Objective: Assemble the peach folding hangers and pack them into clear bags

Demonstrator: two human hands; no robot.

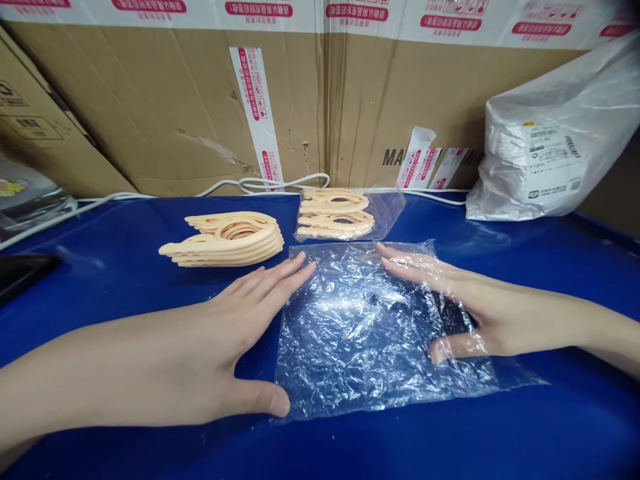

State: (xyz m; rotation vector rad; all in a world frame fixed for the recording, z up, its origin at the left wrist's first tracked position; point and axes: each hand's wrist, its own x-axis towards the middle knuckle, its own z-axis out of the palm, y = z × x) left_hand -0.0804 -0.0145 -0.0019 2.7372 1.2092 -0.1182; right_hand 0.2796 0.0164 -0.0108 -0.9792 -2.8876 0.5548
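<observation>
A clear plastic bag (357, 327), crinkled and shiny, lies flat on the blue tabletop in front of me. My left hand (250, 333) rests at the bag's left edge, fingers stretched out and thumb spread at the lower left corner. At the bag's right side is my right hand (465, 307), its fingers and thumb apart. Film covers those fingertips; whether they are inside the bag or under it I cannot tell. Behind my left hand sits a stack of cream folding hangers (230, 243). More cream hangers (340, 213) lie in a clear bag behind the flat one.
Large cardboard boxes (190, 100) stand along the back. A white cable (285, 181) runs in front of them. At the right rear stands a whitish plastic bag (530, 147) with a printed label. A dark flat object (25, 273) lies at the left edge.
</observation>
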